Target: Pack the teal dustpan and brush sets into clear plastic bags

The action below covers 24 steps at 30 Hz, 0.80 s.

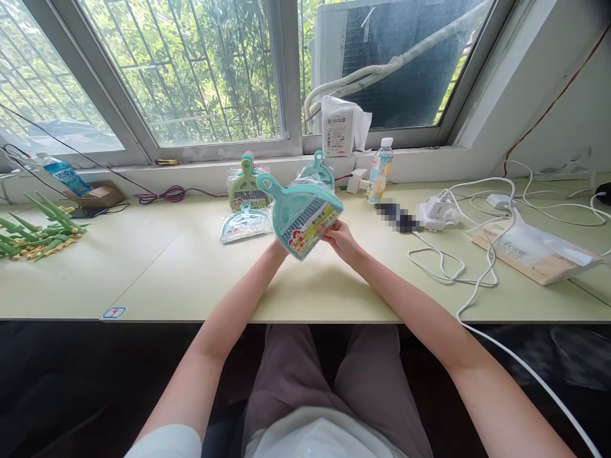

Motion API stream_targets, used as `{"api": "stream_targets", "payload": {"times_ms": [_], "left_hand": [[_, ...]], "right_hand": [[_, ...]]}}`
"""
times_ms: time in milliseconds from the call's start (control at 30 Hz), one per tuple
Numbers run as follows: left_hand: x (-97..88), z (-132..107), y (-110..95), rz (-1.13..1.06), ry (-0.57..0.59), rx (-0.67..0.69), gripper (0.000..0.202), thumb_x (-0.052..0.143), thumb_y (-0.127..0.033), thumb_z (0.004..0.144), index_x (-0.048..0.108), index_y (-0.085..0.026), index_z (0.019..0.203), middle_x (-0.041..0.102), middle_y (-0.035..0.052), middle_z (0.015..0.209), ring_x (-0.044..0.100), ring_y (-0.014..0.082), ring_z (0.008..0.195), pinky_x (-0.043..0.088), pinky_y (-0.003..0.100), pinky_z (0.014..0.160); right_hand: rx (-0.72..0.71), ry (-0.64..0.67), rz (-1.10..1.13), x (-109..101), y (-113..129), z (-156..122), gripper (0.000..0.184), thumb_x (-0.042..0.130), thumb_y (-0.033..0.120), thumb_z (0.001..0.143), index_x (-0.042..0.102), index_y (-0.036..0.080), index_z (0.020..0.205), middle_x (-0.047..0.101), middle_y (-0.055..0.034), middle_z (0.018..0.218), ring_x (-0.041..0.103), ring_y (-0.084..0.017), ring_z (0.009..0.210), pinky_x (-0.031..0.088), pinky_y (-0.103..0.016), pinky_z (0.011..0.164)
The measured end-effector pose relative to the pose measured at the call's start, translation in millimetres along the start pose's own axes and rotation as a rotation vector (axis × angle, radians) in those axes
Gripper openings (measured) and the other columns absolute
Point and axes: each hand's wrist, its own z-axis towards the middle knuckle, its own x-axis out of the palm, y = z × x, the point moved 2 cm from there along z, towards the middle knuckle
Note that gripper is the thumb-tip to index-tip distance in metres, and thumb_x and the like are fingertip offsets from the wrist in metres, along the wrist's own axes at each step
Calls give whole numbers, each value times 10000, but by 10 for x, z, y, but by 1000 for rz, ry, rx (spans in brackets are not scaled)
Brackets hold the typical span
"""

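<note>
A mint-green dustpan (305,216) with a small brush and a yellow printed label is raised above the table, tilted with its handle to the upper left. My right hand (338,236) pinches its lower right edge, thumb in front. Behind its lower left side goes my left hand (280,249), supporting it with the fingers hidden. Farther back lie a wrapped mint dustpan (245,224), an olive-green dustpan (249,187) in clear plastic, and another mint dustpan (318,166) partly covered by the held one.
A drink bottle (379,170) and a tissue pack (338,130) stand near the window. White cables (477,280) loop over the right side beside a paper pouch (534,249). A green plant (41,229) and a blue bottle (67,175) are at the left.
</note>
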Motion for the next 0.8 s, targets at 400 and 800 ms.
{"api": "stream_targets", "payload": {"times_ms": [400, 800], "left_hand": [[46, -17, 61, 202, -38, 64, 482, 649, -340, 772, 528, -191, 1215, 647, 92, 1215, 610, 277, 1129, 492, 470, 969], [-304, 86, 0, 130, -298, -91, 600, 528, -132, 691, 430, -184, 1281, 678, 97, 1063, 716, 249, 821, 594, 412, 745]], "right_hand": [[-139, -289, 69, -313, 36, 98, 361, 776, 226, 678, 650, 212, 1016, 721, -43, 1090, 639, -256, 1133, 553, -419, 990], [99, -247, -531, -671, 99, 218, 275, 614, 436, 866, 667, 168, 833, 738, -131, 835, 725, -269, 779, 585, -469, 805]]}}
